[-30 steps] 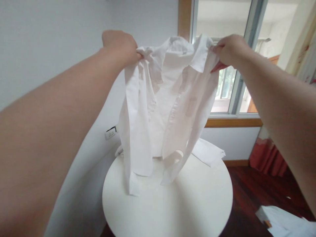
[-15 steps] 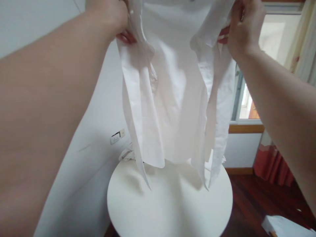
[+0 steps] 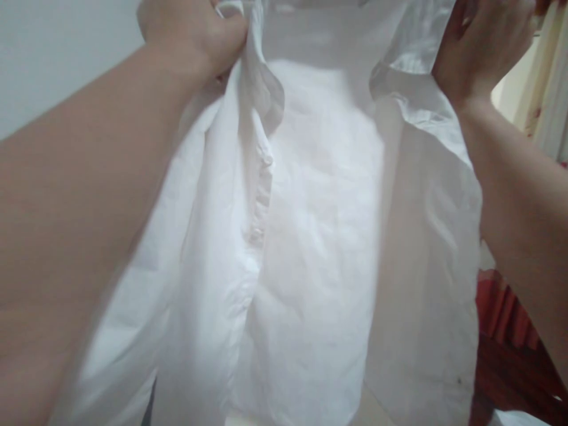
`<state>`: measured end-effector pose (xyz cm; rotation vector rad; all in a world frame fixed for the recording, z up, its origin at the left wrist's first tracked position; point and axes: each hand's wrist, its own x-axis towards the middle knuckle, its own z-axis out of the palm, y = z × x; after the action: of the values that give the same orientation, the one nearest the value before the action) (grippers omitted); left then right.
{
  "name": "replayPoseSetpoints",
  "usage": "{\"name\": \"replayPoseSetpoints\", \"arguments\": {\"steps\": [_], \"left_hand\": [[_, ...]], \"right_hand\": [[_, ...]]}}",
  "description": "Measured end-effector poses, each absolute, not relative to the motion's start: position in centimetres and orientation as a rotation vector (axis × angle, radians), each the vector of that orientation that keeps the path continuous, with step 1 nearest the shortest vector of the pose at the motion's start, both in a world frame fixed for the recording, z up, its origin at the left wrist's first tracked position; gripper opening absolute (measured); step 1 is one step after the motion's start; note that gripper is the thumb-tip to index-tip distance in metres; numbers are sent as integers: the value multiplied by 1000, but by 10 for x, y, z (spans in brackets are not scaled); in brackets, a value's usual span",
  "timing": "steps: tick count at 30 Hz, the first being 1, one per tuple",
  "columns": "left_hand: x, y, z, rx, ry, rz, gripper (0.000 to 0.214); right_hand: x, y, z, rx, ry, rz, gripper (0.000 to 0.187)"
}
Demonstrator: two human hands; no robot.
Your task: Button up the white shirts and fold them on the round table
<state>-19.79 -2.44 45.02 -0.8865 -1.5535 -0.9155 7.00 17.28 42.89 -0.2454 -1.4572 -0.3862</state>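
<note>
1. I'm seeing left hand (image 3: 193, 35) at 11 o'clock, pinching white collared shirt (image 3: 315, 207).
2. I'm seeing right hand (image 3: 492, 50) at 2 o'clock, gripping its other side, fingertips hidden.
3. Shirt's hanging open, spanning 12 to 6.

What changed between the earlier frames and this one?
The white shirt now looms nearer and larger, hiding most of the table. The left hand and right hand appear higher and farther apart than at first. Neither visibly let go; both still hold the shirt, its front open.
</note>
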Motion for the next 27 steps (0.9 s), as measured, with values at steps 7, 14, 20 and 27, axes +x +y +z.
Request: {"name": "replayPoseSetpoints", "arguments": {"steps": [7,14,20,27], "left_hand": [[-247,37,420,-1011,-2403,-319,38],[-339,123,192,-1109,-2493,-386,42],[-325,130,31,-1200,-2591,-367,50],[-304,108,-29,-1489,-2144,-419,44]], "right_hand": [[-5,215,376,-864,-1782,-638,32],[-100,285,158,-1021,-2344,-74,34],[-121,288,12,-1127,-2571,213,64],[-119,267,-39,-1159,-2472,285,50]]}}
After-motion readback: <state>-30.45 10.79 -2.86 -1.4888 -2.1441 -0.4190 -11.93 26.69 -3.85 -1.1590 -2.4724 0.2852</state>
